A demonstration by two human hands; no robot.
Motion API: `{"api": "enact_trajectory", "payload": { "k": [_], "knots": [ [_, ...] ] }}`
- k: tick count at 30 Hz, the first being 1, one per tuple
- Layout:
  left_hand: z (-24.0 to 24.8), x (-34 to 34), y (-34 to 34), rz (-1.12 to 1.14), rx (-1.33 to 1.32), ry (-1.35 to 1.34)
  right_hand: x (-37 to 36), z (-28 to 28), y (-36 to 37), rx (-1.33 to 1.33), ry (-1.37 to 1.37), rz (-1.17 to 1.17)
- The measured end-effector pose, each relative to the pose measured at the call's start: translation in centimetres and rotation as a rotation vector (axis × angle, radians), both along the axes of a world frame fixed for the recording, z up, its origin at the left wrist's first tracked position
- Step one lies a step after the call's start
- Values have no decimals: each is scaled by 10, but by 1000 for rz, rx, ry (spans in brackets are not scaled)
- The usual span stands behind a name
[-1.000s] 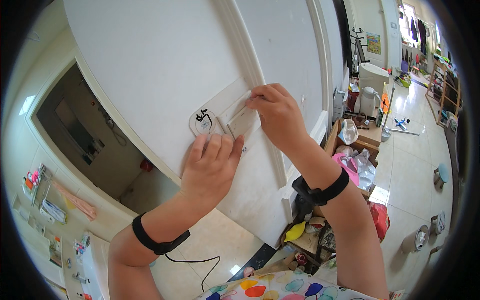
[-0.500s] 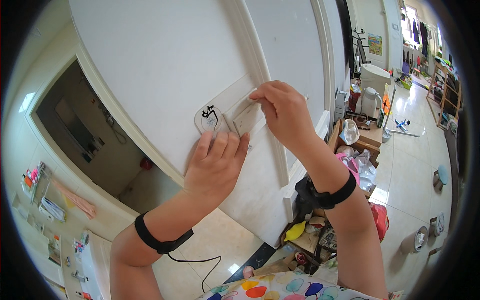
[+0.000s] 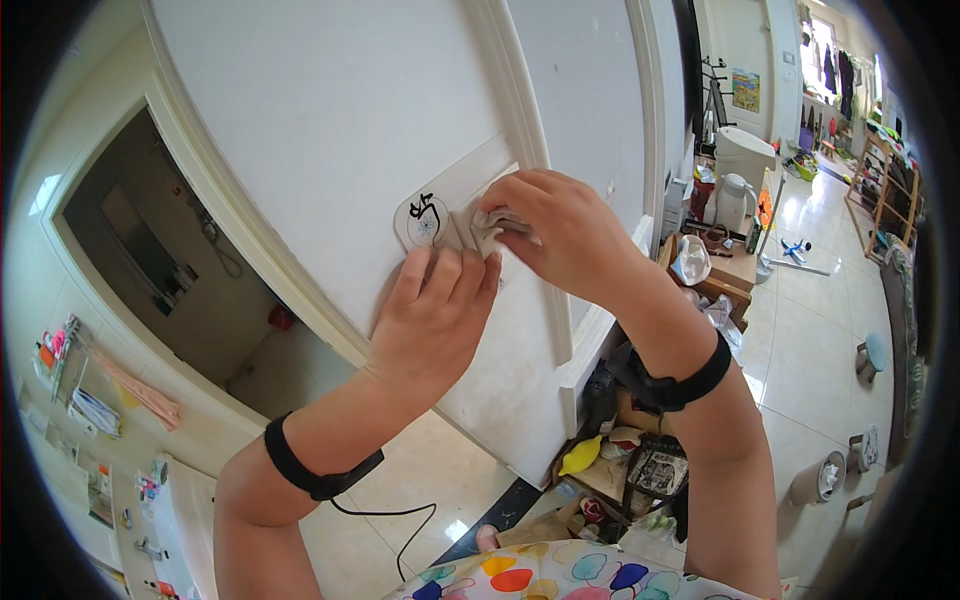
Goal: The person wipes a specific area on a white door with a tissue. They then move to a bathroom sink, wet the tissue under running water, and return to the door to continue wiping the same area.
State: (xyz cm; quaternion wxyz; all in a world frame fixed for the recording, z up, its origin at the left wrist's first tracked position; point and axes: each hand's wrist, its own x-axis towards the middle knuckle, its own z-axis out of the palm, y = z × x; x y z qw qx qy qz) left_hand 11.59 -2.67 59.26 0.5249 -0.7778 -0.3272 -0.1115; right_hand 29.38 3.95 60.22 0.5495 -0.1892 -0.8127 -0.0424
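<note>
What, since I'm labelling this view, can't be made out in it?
All in the head view:
- Pale crumpled piece: partly hidden by the right hand.
- Pale plate: lower edge covered by the left hand.
- Patterned garment: cut off by the lower edge.
- Hanging clothes: too small for detail.

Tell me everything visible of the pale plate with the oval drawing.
The pale plate is whitish, plastic-looking and round-cornered, flat against the white panel and slanting up to the right in view. Its left end bears an oval drawing with black strokes and a small bluish starburst. The left hand overlaps its lower edge; the right hand holds a pale crumpled piece in front of its right part, partly hiding it.
</note>
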Motion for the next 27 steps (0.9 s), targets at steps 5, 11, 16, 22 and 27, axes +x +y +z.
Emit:
{"api": "enact_trajectory", "payload": {
  "k": [5,11,16,22,27],
  "knots": [
    [-1,0,0,1,11,2,4,9,2,-70,-75,-16],
    [-3,0,2,3,48,-2,2,16,-1,-14,-148,-47],
    [-2,0,1,-2,67,5,2,12,8,172,-90,-62],
    [0,0,-2,21,8,15,16,19,23,28,-197,-286],
    [0,0,-1,20,45,22,3,11,8,191,-209,-167]
  ]
}}
